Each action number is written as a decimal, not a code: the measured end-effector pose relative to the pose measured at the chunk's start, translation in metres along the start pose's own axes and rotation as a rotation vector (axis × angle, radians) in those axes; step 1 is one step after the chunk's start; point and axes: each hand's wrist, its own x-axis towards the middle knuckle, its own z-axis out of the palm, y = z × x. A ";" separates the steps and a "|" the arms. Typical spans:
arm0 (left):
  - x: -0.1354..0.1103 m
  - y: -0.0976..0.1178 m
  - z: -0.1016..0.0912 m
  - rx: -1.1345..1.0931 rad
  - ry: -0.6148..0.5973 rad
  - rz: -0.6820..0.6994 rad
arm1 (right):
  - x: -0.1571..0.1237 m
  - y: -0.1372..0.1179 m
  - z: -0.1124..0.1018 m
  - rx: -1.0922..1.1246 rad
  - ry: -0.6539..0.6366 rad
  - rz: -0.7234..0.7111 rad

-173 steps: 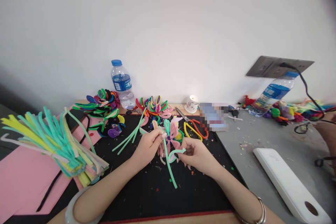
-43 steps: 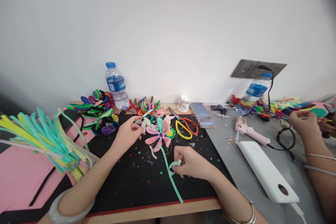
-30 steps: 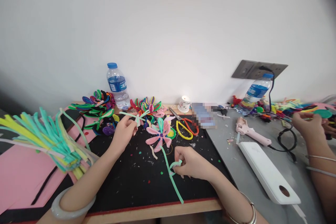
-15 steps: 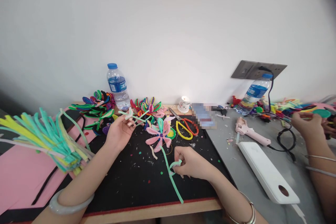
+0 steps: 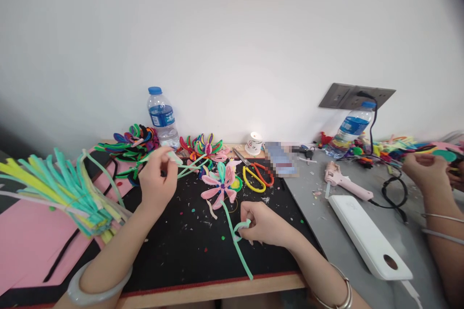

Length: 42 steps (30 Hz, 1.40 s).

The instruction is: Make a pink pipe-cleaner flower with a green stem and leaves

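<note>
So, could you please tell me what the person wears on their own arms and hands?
Both forearms are bare, with no sleeves in view. The left hand and right hand wear no gloves. A thick pale bangle circles the left wrist; thin silver bangles circle the right.

We record our left hand raised off the surface, thumb and fingers pinched together at its top. Our right hand sits low, knuckles up, fingers curled closed. Both forearms are bare and angle inward.
</note>
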 end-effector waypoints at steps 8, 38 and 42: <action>0.005 0.006 0.019 0.579 -0.431 0.363 | 0.000 0.001 0.000 0.021 -0.014 -0.003; 0.047 0.016 0.023 -0.520 -0.669 -0.584 | 0.001 -0.002 -0.002 0.011 -0.018 0.022; 0.033 0.017 0.017 -0.702 -0.646 -0.629 | 0.002 0.000 -0.002 0.029 -0.024 0.023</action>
